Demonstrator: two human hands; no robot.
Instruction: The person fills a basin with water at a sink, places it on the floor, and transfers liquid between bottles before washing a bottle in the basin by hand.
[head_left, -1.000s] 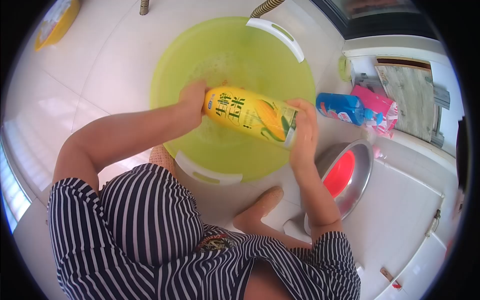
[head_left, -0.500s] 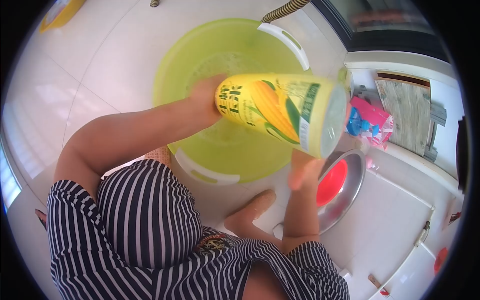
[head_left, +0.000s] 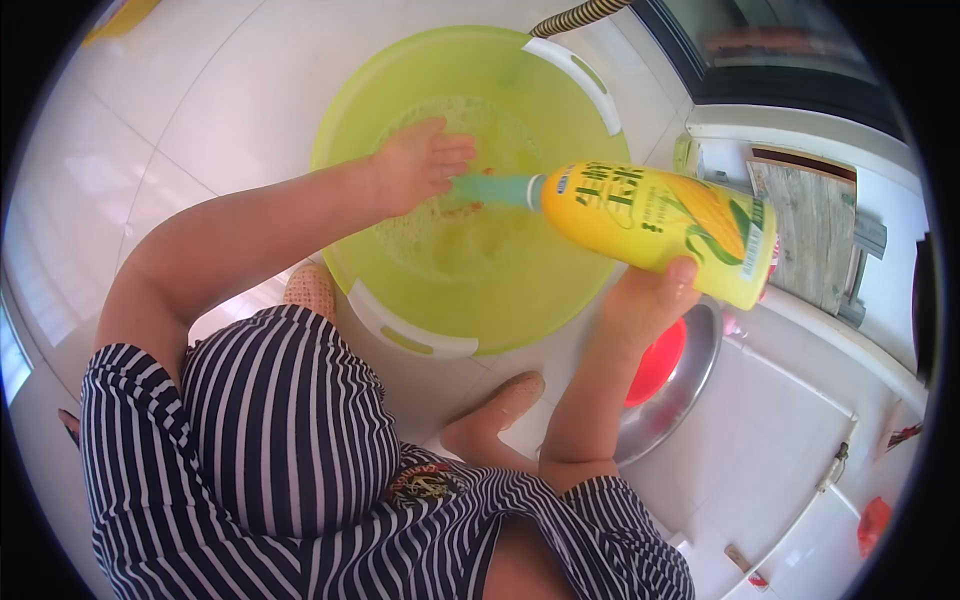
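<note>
My right hand (head_left: 655,300) is wrapped round a yellow bottle (head_left: 650,215) with corn pictured on its label. The bottle lies tilted nearly sideways over the right side of a large lime-green tub (head_left: 470,320). Its narrow blue-green neck end (head_left: 495,189) points left, toward my left hand (head_left: 425,165). That hand is open over the tub, fingers stretched out, with the neck end close by its fingertips. Below them, the bottom of the tub looks wet, with foam or bubbles and small reddish-brown specks.
A metal basin (head_left: 690,385) with a red bowl (head_left: 655,365) in it stands right of the tub. A ribbed hose (head_left: 580,15) runs behind the tub. Wood-look boards (head_left: 803,225) lean by the right wall, near a white pipe (head_left: 790,375). My feet are close to the tub.
The bottle has moved right, farther from my face, and its neck end now shows. My left hand has come off the bottle and opened; my right hand keeps its hold.
</note>
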